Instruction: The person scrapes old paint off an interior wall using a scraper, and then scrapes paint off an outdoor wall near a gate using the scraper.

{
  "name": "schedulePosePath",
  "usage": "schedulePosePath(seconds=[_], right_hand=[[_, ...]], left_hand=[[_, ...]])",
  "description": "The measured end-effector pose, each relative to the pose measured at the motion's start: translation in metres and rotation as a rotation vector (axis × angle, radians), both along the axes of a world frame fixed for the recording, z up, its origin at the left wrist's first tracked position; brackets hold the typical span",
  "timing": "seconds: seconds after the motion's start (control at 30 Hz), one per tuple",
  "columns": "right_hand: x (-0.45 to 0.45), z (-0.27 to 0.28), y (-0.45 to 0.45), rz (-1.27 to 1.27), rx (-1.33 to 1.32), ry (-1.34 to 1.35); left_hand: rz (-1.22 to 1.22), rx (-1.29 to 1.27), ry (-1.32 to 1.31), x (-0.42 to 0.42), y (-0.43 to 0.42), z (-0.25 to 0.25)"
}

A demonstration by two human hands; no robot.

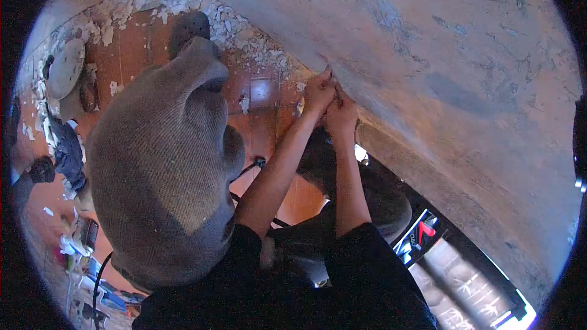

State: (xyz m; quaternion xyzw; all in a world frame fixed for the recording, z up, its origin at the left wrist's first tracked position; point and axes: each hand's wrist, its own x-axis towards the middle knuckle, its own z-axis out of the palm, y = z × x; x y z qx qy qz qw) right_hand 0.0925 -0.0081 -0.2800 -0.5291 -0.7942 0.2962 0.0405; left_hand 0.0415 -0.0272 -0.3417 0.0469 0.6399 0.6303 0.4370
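Note:
My left hand (320,93) and my right hand (342,113) are close together at the foot of the scuffed wall (440,73). Both have their fingers curled closed, the left a little further forward. Something small and dark may sit between the fingers, but its kind cannot be made out. The hands are against or very near the wall's lower edge. White flakes (260,46), like peeled paint or plaster, lie along the wall's base just beyond them.
My bent leg (162,159) in ribbed trousers takes up the left, with a dark shoe (191,27) ahead. Reddish floor tiles (254,122) show between. A round pale disc (66,68) and dark cloth (67,153) lie at far left. Palm-patterned fabric or packaging (468,287) is at lower right.

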Motion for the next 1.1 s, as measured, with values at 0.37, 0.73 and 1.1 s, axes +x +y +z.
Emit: schedulePosePath(seconds=[0.37,0.73,1.1], right_hand=[[-0.011,0.003,0.007,0.015,0.007,-0.192],[-0.01,0.011,0.014,-0.021,-0.11,-0.119],[-0.017,0.015,0.015,0.036,-0.045,-0.177]], left_hand=[[0.087,0.002,0.046,0.002,0.011,-0.017],[0.213,0.097,-0.022,0.006,0.011,-0.009],[-0.033,-0.06,0.028,0.017,0.027,-0.038]])
